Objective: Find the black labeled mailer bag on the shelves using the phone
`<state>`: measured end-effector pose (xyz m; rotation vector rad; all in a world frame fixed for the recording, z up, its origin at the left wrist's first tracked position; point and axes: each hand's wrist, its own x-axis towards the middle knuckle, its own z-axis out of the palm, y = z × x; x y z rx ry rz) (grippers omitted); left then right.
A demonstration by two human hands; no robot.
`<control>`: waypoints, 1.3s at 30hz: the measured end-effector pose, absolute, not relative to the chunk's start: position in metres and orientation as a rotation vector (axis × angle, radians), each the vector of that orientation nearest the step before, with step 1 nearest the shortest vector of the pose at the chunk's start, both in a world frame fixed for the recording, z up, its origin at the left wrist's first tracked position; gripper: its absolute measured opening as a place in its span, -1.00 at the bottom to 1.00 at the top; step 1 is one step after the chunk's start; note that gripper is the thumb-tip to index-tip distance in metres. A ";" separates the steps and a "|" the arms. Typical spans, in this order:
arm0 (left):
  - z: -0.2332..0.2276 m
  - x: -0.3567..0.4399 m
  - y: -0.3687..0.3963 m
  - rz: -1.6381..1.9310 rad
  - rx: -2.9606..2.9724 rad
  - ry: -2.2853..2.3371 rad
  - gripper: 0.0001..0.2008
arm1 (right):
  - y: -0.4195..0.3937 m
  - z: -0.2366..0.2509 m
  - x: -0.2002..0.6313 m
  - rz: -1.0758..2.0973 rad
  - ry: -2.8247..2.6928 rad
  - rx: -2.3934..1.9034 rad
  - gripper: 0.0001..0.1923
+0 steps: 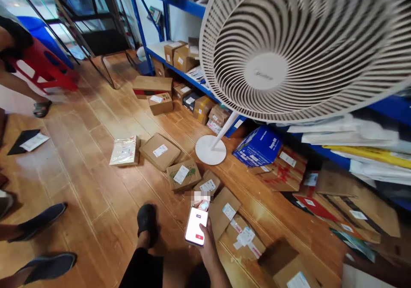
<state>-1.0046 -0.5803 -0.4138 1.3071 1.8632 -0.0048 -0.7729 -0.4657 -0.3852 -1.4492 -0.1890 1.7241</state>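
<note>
My right hand (209, 243) is wrapped round a smartphone (195, 228) with a lit screen, its thumb lying over the right edge of the glass. A red button shows low on the screen, and the top part is blurred out. Nowhere in the picture does my left hand appear. Beyond the phone lies a small brown carton (207, 184) with a white label. Close beside my hand on the right are a flat carton (224, 211) and a carton with torn labels and tape (245, 236).
A large white standing fan (266, 72) fills the upper right, its round base (210, 150) on the wooden floor. Behind it runs a blue shelf (189, 5) with parcels. A blue box (258, 146) lies beneath. Other people's feet (48, 265) and a red stool (48, 67) are at left.
</note>
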 end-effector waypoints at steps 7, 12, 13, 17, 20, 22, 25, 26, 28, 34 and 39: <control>-0.574 -1.020 -0.484 0.157 1.362 1.866 -0.52 | -0.405 -0.473 -0.820 1.698 -0.211 -1.483 -0.13; -0.625 -1.050 -0.510 0.195 1.464 1.818 -0.55 | -0.375 -0.532 -0.852 1.718 -0.241 -1.460 -0.25; -0.631 -1.055 -0.511 0.198 1.485 1.792 -0.56 | -0.371 -0.540 -0.857 1.727 -0.249 -1.446 -0.28; -0.645 -1.066 -0.509 0.122 1.478 1.708 -0.66 | -0.359 -0.556 -0.871 1.754 -0.278 -1.388 -0.38; -0.649 -1.064 -0.507 0.048 1.436 1.701 -0.70 | -0.353 -0.559 -0.875 1.756 -0.286 -1.376 -0.42; -0.652 -1.060 -0.507 0.024 1.418 1.698 -0.58 | -0.350 -0.559 -0.876 1.756 -0.284 -1.378 -0.43; -0.653 -1.059 -0.504 -0.011 1.373 1.687 -0.36 | -0.347 -0.560 -0.878 1.764 -0.288 -1.376 -0.41; -0.653 -1.060 -0.502 -0.017 1.357 1.687 -0.40 | -0.347 -0.560 -0.878 1.765 -0.290 -1.375 -0.41; -0.651 -1.063 -0.498 -0.024 1.338 1.685 -0.55 | -0.346 -0.561 -0.878 1.766 -0.290 -1.376 -0.43; -0.650 -1.063 -0.499 -0.024 1.358 1.672 -0.43 | -0.348 -0.561 -0.877 1.780 -0.281 -1.375 -0.47; -0.652 -1.065 -0.502 -0.058 1.324 1.652 -0.54 | -0.349 -0.559 -0.876 1.797 -0.280 -1.351 -0.46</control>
